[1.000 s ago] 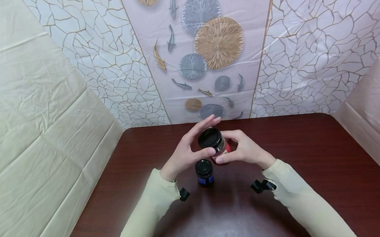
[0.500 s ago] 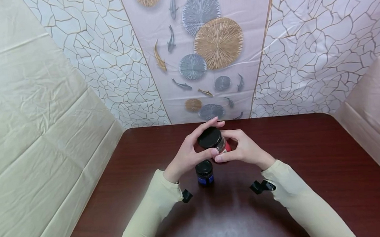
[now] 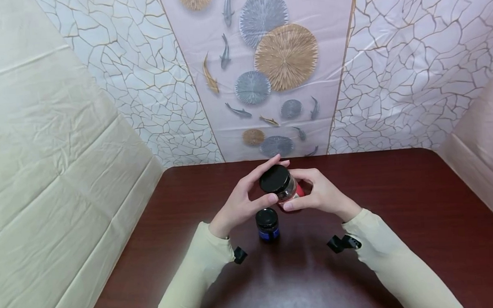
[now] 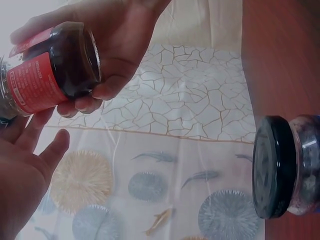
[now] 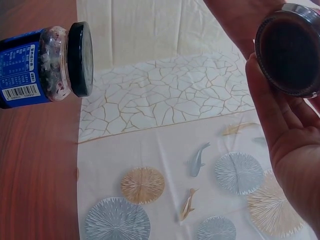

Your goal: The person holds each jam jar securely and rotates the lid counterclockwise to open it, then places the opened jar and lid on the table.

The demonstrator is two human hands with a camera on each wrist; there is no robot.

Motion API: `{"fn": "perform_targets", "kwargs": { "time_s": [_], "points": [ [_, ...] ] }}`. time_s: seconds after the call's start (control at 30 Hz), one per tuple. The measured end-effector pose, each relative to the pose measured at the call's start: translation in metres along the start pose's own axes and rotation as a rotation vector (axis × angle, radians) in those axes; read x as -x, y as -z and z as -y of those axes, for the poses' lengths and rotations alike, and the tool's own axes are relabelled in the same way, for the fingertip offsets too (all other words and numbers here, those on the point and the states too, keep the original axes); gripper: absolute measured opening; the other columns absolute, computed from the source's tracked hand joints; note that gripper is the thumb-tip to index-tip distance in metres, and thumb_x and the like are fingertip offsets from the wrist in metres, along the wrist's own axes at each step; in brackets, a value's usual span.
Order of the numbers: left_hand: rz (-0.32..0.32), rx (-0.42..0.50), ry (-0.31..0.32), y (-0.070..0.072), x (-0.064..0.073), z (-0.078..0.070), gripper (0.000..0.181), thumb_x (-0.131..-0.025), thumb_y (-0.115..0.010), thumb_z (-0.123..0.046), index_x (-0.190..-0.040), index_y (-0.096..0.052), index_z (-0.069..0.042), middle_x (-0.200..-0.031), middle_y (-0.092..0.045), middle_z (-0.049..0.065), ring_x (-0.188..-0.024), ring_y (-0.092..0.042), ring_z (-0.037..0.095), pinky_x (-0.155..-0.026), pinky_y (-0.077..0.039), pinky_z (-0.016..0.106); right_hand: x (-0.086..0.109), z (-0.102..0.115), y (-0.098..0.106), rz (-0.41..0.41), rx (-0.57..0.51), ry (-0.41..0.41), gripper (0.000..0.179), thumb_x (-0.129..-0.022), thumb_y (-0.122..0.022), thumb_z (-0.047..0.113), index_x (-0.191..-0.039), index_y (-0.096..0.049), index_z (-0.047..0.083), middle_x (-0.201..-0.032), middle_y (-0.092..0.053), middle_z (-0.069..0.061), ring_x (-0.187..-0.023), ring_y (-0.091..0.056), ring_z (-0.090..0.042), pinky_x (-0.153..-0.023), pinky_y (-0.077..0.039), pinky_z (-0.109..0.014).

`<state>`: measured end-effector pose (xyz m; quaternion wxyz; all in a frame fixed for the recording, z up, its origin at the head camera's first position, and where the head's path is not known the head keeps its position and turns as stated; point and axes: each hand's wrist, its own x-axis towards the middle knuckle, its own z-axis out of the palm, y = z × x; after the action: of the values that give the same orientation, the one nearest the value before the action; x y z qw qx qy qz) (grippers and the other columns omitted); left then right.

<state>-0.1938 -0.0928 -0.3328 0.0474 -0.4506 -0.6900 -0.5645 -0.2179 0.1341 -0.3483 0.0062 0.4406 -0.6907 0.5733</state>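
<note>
A glass jar [image 3: 289,192] with a red label and black lid [image 3: 274,178] is held tilted above the table, its lid toward the left. My right hand [image 3: 321,193] grips its body, thumb on the near side. My left hand [image 3: 241,201] holds the lid between the thumb on the near edge and fingers along the far edge. Dark contents fill the jar's lower part, beside the red label [image 4: 36,82] in the left wrist view. Its dark round base [image 5: 291,52] faces the right wrist camera. A second, blue-labelled jar [image 3: 268,226], black-lidded, stands upright below the hands.
The dark red wooden table [image 3: 399,202] reaches back to a patterned cloth backdrop [image 3: 285,59]. A pale cloth [image 3: 64,182] hangs along the left side, another [image 3: 481,160] along the right. Small black mounts [image 3: 342,243] sit at both wrists.
The left wrist swings slightly right, then back left, while its fingers stay at the lid. The right hand keeps its hold on the jar almost in place. The blue-labelled jar stays put.
</note>
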Motion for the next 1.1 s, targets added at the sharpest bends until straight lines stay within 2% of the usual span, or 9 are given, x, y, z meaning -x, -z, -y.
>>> {"fn": "perform_targets", "kwargs": {
  "time_s": [0.4,0.67,0.77,0.9,0.97,1.1],
  "points": [
    [-0.02,-0.086,0.035,0.004,0.005,0.001,0.072,-0.097,-0.06,-0.053,-0.158,-0.037,-0.021,-0.153,-0.049,0.003,-0.142,-0.042,0.021,-0.118,-0.03,0.042,0.002,0.002,0.003,-0.008,0.017,-0.032,0.048,-0.077,-0.084,0.004,-0.122,-0.07,0.01,-0.107,-0.071,-0.006,-0.092,-0.064,-0.021,-0.081,-0.054,-0.03],
    [-0.06,-0.124,0.037,0.006,0.007,0.002,0.066,-0.096,-0.066,-0.047,-0.153,-0.046,-0.019,-0.149,-0.052,-0.003,-0.138,-0.046,0.02,-0.115,-0.034,0.041,0.002,0.0,0.004,0.011,0.012,-0.03,0.045,-0.078,-0.083,0.004,-0.122,-0.07,0.01,-0.106,-0.071,-0.006,-0.093,-0.064,-0.022,-0.081,-0.054,-0.031],
    [-0.05,-0.106,0.02,0.006,0.006,0.002,0.067,-0.096,-0.068,-0.043,-0.153,-0.045,-0.018,-0.147,-0.055,-0.001,-0.137,-0.048,0.021,-0.114,-0.036,0.04,0.001,0.0,0.003,0.028,-0.006,-0.036,0.045,-0.078,-0.083,0.004,-0.12,-0.07,0.01,-0.105,-0.071,-0.007,-0.092,-0.064,-0.021,-0.08,-0.055,-0.031],
    [-0.023,-0.057,0.003,0.004,0.003,-0.014,0.069,-0.096,-0.069,-0.037,-0.153,-0.043,-0.009,-0.145,-0.056,0.01,-0.136,-0.049,0.024,-0.113,-0.037,0.041,0.001,0.0,0.001,0.059,-0.038,-0.035,0.044,-0.078,-0.083,0.002,-0.12,-0.07,0.008,-0.103,-0.072,-0.008,-0.09,-0.065,-0.021,-0.077,-0.056,-0.03],
    [-0.01,-0.037,-0.003,0.003,0.002,-0.017,0.069,-0.096,-0.07,-0.033,-0.152,-0.042,-0.004,-0.144,-0.055,0.014,-0.136,-0.049,0.026,-0.113,-0.038,0.04,0.0,0.0,0.001,0.071,-0.045,-0.029,0.044,-0.078,-0.083,0.002,-0.119,-0.07,0.008,-0.103,-0.072,-0.008,-0.09,-0.065,-0.021,-0.077,-0.056,-0.03],
    [0.012,-0.016,-0.019,0.002,0.0,-0.006,0.07,-0.095,-0.072,-0.029,-0.153,-0.041,-0.005,-0.145,-0.054,0.013,-0.136,-0.048,0.026,-0.113,-0.038,0.041,0.0,0.0,0.0,0.079,-0.029,-0.024,0.043,-0.078,-0.083,0.003,-0.118,-0.07,0.009,-0.102,-0.072,-0.007,-0.09,-0.064,-0.02,-0.077,-0.055,-0.029]
  ]
}}
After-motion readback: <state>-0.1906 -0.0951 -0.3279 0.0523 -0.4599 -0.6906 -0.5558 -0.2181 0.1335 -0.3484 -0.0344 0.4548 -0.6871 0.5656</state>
